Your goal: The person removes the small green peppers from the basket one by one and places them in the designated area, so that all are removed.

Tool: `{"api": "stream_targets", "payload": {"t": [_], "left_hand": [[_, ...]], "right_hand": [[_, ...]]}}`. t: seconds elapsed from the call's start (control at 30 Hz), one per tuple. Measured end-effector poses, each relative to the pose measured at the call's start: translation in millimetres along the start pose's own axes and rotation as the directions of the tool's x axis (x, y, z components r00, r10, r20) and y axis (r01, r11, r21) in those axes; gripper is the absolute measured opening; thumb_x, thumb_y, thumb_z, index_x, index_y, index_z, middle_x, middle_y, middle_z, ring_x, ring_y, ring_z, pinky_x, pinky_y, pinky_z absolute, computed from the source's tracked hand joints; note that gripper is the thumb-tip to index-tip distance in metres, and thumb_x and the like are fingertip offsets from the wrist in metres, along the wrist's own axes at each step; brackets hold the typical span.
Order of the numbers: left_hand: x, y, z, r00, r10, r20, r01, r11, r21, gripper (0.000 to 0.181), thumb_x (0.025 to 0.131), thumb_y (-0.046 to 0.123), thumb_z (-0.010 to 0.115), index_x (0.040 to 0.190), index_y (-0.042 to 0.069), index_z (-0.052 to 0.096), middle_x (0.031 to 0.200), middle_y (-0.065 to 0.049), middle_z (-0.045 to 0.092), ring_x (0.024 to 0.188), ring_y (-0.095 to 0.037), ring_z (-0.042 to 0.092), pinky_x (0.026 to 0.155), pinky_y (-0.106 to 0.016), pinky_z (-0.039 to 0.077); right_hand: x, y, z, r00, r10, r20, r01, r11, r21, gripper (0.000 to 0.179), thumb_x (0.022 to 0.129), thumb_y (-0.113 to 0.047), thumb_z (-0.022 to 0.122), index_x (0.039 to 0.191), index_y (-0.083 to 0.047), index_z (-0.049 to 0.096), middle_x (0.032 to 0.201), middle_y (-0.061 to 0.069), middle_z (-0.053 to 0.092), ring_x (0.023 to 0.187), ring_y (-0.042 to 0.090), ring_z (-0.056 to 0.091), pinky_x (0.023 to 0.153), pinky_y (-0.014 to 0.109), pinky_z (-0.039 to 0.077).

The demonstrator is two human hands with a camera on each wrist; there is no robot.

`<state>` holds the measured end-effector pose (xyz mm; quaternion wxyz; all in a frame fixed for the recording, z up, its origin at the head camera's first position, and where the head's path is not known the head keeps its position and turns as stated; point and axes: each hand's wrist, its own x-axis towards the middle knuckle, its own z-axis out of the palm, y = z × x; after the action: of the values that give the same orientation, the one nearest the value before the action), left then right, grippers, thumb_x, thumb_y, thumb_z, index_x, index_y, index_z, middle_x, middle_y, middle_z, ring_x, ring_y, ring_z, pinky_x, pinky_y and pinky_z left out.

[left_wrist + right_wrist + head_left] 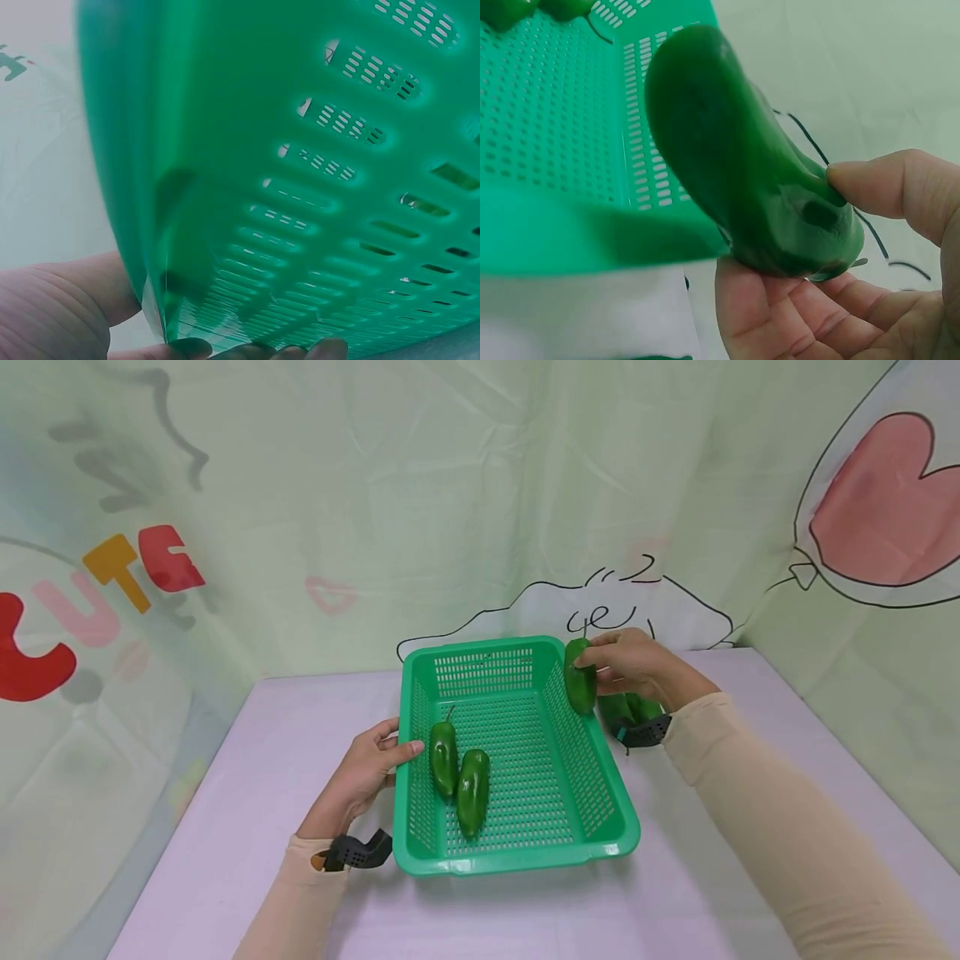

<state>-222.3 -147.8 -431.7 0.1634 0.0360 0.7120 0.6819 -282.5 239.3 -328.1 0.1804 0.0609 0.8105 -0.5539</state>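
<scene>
A green plastic basket (517,860) with slotted walls sits mid-table, tilted toward the camera. Two green peppers, one with a stem (444,758) and one beside it (472,793), lie in its left half. My left hand (369,768) grips the basket's left rim, thumb over the edge and fingers beneath, as the left wrist view also shows. Over the right rim my right hand (630,662) pinches another green pepper (742,165) between thumb and fingers, stem up in the head view. More green peppers (641,706) lie on the table under the right wrist, partly hidden.
A pale lilac table (300,710) carries the basket and peppers. Behind and at both sides hangs a light green printed curtain (450,510) with letters, hearts and black line drawings. Each wrist wears a black band (363,850).
</scene>
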Motion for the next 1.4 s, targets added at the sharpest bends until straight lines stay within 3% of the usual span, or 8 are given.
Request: {"api": "stream_targets", "payload": {"t": [0.43, 0.67, 0.93, 1.1, 1.4], "left_hand": [[1.3, -0.5, -0.1, 1.000, -0.001, 0.003, 0.001, 1.000, -0.009, 0.065, 0.101, 0.012, 0.069, 0.158, 0.000, 0.038, 0.139, -0.031, 0.060, 0.099, -0.023, 0.075, 0.084, -0.042, 0.064], [1.7, -1.8, -0.6, 1.000, 0.001, 0.005, -0.001, 1.000, -0.005, 0.066, 0.102, 0.013, 0.069, 0.158, 0.000, 0.038, 0.139, -0.030, 0.061, 0.103, -0.026, 0.074, 0.085, -0.042, 0.063], [0.7, -0.2, 0.8, 1.000, 0.007, 0.008, -0.007, 1.000, 0.002, 0.068, 0.102, 0.014, 0.069, 0.159, 0.000, 0.036, 0.140, -0.029, 0.061, 0.104, -0.027, 0.074, 0.086, -0.042, 0.063], [0.6, -0.9, -1.1, 1.000, -0.009, -0.004, 0.009, 1.000, 0.009, 0.068, 0.101, 0.014, 0.070, 0.159, 0.002, 0.037, 0.141, -0.029, 0.060, 0.101, -0.022, 0.074, 0.085, -0.040, 0.063], [0.2, 0.1, -0.2, 1.000, -0.004, 0.003, 0.004, 1.000, 0.004, 0.069, 0.101, 0.015, 0.070, 0.159, 0.000, 0.036, 0.141, -0.029, 0.060, 0.099, -0.019, 0.074, 0.085, -0.041, 0.063]], "right_hand": [[0.5, 16.6, -38.2, 0.999, 0.040, -0.029, -0.041, 0.999, -0.037, 0.074, 0.102, -0.022, 0.064, 0.160, 0.006, 0.028, 0.132, 0.014, 0.051, 0.095, 0.015, 0.062, 0.084, 0.026, 0.060], [-3.6, 21.5, -48.2, 0.998, 0.048, -0.040, -0.050, 0.998, -0.049, 0.073, 0.102, -0.021, 0.063, 0.159, 0.008, 0.028, 0.129, 0.014, 0.053, 0.093, 0.015, 0.063, 0.082, 0.026, 0.059], [-1.0, 32.1, -60.8, 0.997, 0.054, -0.047, -0.055, 0.998, -0.039, 0.078, 0.103, -0.022, 0.062, 0.162, 0.007, 0.019, 0.138, 0.019, 0.047, 0.094, 0.015, 0.063, 0.084, 0.028, 0.059], [3.5, 41.1, -68.1, 0.997, 0.051, -0.054, -0.052, 0.998, -0.032, 0.081, 0.103, -0.022, 0.063, 0.163, 0.006, 0.016, 0.134, 0.015, 0.050, 0.092, 0.013, 0.065, 0.084, 0.028, 0.059], [6.0, 56.5, -81.9, 0.993, 0.076, -0.091, -0.082, 0.994, -0.066, 0.077, 0.105, -0.024, 0.059, 0.162, 0.007, 0.019, 0.145, 0.022, 0.043, 0.097, 0.016, 0.062, 0.083, 0.027, 0.058]]}}
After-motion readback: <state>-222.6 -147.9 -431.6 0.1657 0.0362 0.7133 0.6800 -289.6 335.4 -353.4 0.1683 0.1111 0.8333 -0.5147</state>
